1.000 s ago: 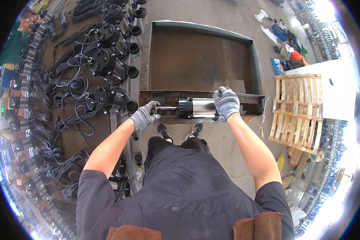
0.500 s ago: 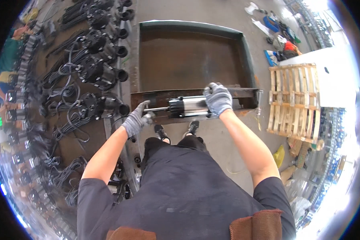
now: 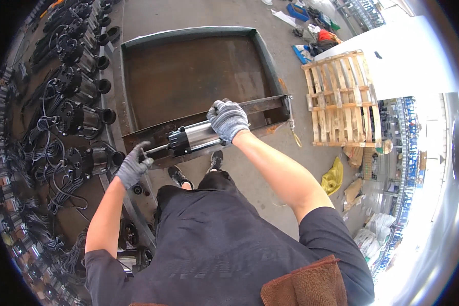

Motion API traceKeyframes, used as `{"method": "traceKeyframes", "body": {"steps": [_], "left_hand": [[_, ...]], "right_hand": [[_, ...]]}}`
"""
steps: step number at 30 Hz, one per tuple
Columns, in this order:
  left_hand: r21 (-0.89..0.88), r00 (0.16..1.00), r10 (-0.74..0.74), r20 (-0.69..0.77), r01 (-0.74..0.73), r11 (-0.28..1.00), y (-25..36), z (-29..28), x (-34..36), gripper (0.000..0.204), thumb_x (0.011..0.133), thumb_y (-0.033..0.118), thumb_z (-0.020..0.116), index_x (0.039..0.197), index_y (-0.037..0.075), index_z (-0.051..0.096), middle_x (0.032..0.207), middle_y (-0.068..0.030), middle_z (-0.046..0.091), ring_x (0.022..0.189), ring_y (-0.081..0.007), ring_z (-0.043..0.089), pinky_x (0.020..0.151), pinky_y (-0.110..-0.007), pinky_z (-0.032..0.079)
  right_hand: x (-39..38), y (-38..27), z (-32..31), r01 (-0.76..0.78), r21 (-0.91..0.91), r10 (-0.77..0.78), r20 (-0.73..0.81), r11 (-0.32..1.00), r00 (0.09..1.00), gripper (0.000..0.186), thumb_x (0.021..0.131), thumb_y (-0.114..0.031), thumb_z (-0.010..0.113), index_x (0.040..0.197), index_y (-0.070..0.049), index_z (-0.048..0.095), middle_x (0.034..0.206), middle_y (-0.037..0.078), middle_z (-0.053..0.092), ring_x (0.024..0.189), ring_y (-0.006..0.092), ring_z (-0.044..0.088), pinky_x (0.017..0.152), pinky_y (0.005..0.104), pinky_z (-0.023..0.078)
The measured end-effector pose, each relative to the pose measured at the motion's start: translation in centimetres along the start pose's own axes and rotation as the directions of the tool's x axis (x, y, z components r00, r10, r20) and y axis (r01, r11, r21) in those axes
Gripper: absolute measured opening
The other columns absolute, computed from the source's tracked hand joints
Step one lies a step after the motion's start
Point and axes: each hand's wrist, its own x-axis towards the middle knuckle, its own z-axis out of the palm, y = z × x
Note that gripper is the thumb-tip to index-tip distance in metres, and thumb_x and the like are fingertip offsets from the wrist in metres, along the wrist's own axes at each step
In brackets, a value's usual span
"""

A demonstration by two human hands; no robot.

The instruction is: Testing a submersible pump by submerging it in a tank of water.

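My left hand [image 3: 133,167], in a grey knit glove, is closed at the end of the thin steel shaft [image 3: 158,149] of a cylindrical motor. The motor's silver body [image 3: 198,133], with a black bolted end, lies tilted along a rusty steel channel [image 3: 262,104] at the near side of a shallow metal tank. My right hand [image 3: 228,120], gloved the same way, grips the right part of the body from above and hides that end.
The rusty tank [image 3: 194,81] is before me. Rows of black motors [image 3: 81,120] with coiled cables stand at left. A wooden pallet [image 3: 336,99], a white board [image 3: 398,61], a blue bin [image 3: 297,11] and a yellow sack [image 3: 331,176] are at right. My feet are below.
The camera's view has swung, so tank, pallet and motor appear shifted left and the motor more slanted. Both hands remain on the motor and shaft.
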Motion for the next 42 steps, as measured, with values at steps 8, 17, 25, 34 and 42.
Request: {"method": "traceKeyframes", "body": {"steps": [8,17,25,34,42], "left_hand": [[-0.196,0.983,-0.182,0.000,0.179,0.964,-0.4,1.1,1.2,0.040,0.099,0.026,0.064,0.132,0.005,0.057,0.100,-0.0089,0.072,0.084,-0.0202,0.070,0.069,-0.031,0.056],[0.500,0.995,0.092,-0.037,-0.061,0.864,0.2,0.5,1.1,0.017,0.099,0.007,0.057,0.116,0.007,0.058,0.086,-0.0077,0.070,0.076,-0.0199,0.069,0.065,-0.030,0.053],[0.867,0.970,0.231,-0.078,-0.048,0.497,1.8,0.8,1.1,0.045,0.089,0.051,0.071,0.093,0.007,0.065,0.069,-0.0144,0.067,0.060,-0.0279,0.067,0.053,-0.037,0.051],[-0.361,0.883,-0.469,-0.008,0.434,0.825,2.8,1.4,1.3,0.020,0.101,0.029,0.058,0.097,0.009,0.059,0.073,-0.0023,0.063,0.051,-0.0083,0.054,0.042,-0.023,0.041],[0.337,0.929,0.343,-0.140,-0.281,0.899,0.3,2.8,1.0,0.028,0.091,0.011,0.072,0.114,0.006,0.056,0.091,-0.0004,0.056,0.086,-0.0115,0.052,0.082,-0.026,0.047]], "right_hand": [[-0.3,1.0,-1.1,-0.020,0.023,0.021,-0.023,1.000,1.000,0.026,0.092,-0.027,0.054,0.098,-0.008,0.071,0.102,0.021,0.069,0.097,0.0389,0.066,0.089,0.0481,0.052],[-0.2,0.4,-0.7,-0.007,0.041,0.008,-0.018,0.999,1.000,0.026,0.092,-0.027,0.054,0.098,-0.007,0.070,0.103,0.022,0.068,0.097,0.0398,0.066,0.090,0.0483,0.052],[-0.2,0.6,-0.7,-0.020,0.057,0.021,-0.024,0.998,1.000,0.025,0.092,-0.026,0.055,0.098,-0.007,0.070,0.103,0.022,0.068,0.097,0.0402,0.066,0.090,0.0485,0.052],[-0.1,0.5,-0.7,-0.029,0.061,0.030,-0.012,0.998,0.999,0.025,0.092,-0.027,0.056,0.095,-0.007,0.070,0.101,0.022,0.068,0.096,0.0393,0.066,0.090,0.0483,0.052],[-0.3,1.5,-1.2,-0.037,0.016,0.037,-0.024,0.999,0.999,0.029,0.092,-0.031,0.055,0.098,-0.008,0.071,0.103,0.020,0.070,0.099,0.0376,0.067,0.092,0.0470,0.052]]}}
